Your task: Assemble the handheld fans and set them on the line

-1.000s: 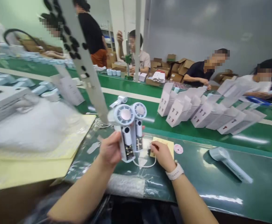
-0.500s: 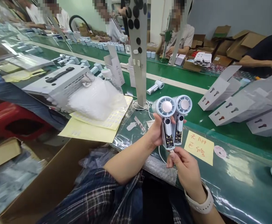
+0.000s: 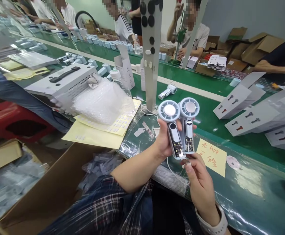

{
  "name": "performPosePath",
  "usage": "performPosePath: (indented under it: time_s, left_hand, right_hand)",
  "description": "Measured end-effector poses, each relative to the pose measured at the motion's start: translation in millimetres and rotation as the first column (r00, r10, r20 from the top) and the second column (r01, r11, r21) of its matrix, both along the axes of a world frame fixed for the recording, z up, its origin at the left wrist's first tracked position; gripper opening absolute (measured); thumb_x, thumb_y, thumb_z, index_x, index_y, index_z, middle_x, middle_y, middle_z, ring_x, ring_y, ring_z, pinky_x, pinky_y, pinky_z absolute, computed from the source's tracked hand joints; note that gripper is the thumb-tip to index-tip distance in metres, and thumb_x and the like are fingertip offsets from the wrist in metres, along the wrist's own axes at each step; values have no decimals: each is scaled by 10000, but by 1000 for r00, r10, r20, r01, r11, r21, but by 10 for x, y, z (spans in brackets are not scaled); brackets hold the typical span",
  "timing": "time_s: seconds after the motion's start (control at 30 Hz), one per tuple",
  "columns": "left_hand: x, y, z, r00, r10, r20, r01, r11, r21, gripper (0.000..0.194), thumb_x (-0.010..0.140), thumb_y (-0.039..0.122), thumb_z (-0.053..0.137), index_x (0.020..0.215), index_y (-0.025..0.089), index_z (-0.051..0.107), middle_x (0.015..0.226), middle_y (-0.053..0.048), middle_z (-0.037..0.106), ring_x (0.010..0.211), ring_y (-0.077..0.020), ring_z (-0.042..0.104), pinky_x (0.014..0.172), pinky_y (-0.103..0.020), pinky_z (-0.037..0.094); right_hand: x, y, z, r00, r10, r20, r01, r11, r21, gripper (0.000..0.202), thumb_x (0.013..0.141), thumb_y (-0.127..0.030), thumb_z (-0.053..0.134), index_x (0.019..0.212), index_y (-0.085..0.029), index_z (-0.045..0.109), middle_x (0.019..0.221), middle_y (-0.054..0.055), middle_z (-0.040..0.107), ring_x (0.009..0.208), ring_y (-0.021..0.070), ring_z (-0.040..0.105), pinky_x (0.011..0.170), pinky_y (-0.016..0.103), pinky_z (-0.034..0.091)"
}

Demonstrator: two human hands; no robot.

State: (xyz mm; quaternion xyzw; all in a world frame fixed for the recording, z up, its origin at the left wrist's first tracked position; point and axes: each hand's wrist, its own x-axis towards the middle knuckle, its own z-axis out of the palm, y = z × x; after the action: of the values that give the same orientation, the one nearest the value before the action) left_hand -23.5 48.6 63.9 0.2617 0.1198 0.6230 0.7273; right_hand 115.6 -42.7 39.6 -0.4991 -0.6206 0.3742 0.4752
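Note:
Two light-blue handheld fans stand side by side in my left hand point(image 3: 164, 138), the left fan point(image 3: 169, 111) slightly in front of the right fan point(image 3: 189, 107). Circuit parts show through both handles. Below the handles, my right hand point(image 3: 201, 182) pinches the end of a white cable point(image 3: 175, 173), close to the base of the fans. Whether its plug touches a fan cannot be made out. A yellow note point(image 3: 212, 157) with red writing lies right of my hands.
Another fan point(image 3: 167, 92) lies on the green belt beyond a metal post point(image 3: 151, 65). Bubble wrap point(image 3: 96, 102) and yellow sheets point(image 3: 93, 135) sit at left, white boxes point(image 3: 252, 117) at right. An open carton point(image 3: 35, 202) stands lower left. Several people work across the belt.
My right hand has pulled slightly down and right with the cable, off the left fan's base. The fans have tilted a little in my left hand. Across the belt, a person's hand has risen.

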Motion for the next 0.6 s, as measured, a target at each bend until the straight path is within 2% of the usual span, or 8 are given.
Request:
performPosePath:
  time_s: [0.07,0.13,0.23,0.33,0.4,0.5,0.6]
  left_hand:
    - [-4,-9,18,1000,-17,8,17,1000,16,797,573,941,759,687,176,567,1164,-88,754,1015,-245,754,787,-321,628]
    - [14,-27,19,999,-33,-24,33,999,19,822,542,961,750,666,173,551,1137,-97,754,998,-251,755,769,-318,628]
    - [64,-66,0,996,-16,-82,17,1000,17,868,474,1005,726,638,174,534,1061,-101,754,954,-254,753,756,-325,631]
    - [97,-99,-23,992,14,-124,-9,999,37,888,433,1024,716,613,172,539,1072,-98,752,928,-237,748,761,-315,631]
    - [97,-105,-38,989,21,-145,-14,999,51,891,425,1030,710,605,174,542,1099,-104,751,951,-248,748,777,-320,633]
    - [78,-98,-55,990,18,-143,-7,997,74,875,467,1028,700,640,181,566,1121,-117,749,1015,-282,750,789,-337,635]
    - [70,-90,-54,997,8,-81,-1,997,83,842,542,1003,702,700,184,588,1160,-110,744,1028,-279,750,802,-339,640]
  right_hand:
    - [2,1,8,998,-25,-59,22,998,-55,370,1022,-516,636,829,-209,710,862,68,721,796,197,700,707,285,555]
    - [-30,-12,5,989,-37,-144,18,991,-131,391,1020,-525,646,794,-207,676,637,10,629,597,163,629,593,267,518]
    - [-106,-54,-16,947,-95,-308,30,978,-208,439,1012,-548,656,737,-211,597,528,-31,533,473,137,551,494,246,461]
    - [-162,-80,-51,894,-122,-431,5,965,-263,447,1009,-548,663,730,-216,552,507,-49,498,415,121,505,431,227,401]
    - [-168,-68,-70,892,-121,-435,-5,961,-277,436,1012,-547,656,745,-217,556,513,-51,497,416,120,498,433,229,398]
    - [-106,-30,-74,944,-74,-321,4,977,-214,398,1020,-548,640,803,-215,609,645,-6,594,572,151,578,565,265,492]
    - [35,-10,-55,983,11,-186,-21,998,-55,369,1054,-485,585,800,-220,621,859,47,666,757,184,619,692,303,520]
